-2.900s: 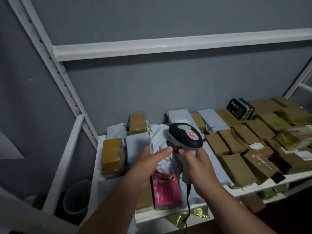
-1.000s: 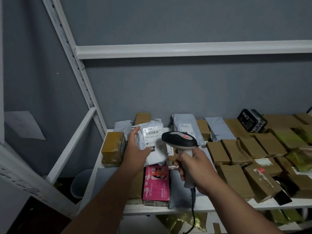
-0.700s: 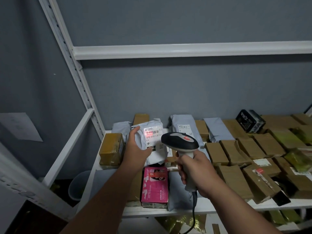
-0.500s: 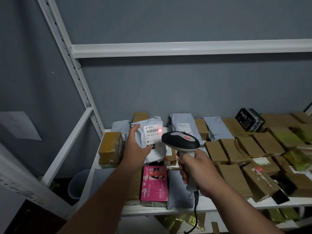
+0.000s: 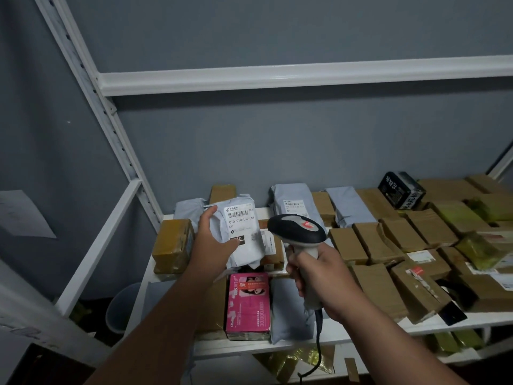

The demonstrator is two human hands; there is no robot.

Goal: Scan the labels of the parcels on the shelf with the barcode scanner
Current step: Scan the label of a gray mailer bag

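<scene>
Grey poly-mailer parcel (image 5: 238, 232) standing tilted at shelf (image 5: 305, 347) left end, label (image 5: 239, 213) facing up. Left hand (image 5: 213, 243) gripping its edge; right hand (image 5: 319, 276) clenching barcode scanner (image 5: 297, 232) handle, nose aiming at label. Risk: soft crinkly film buckling, curving barcode, causing misread. Neighbours: rigid taped brown cartons (image 5: 369, 240), glossy pink box (image 5: 248, 304).

left hand (image 5: 213, 243) | right hand (image 5: 322, 276) | forearms bare, no sleeves, no gloves

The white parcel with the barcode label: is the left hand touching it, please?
Touching. The head view shows the left hand gripping the white parcel's left edge, thumb across its front.
</scene>
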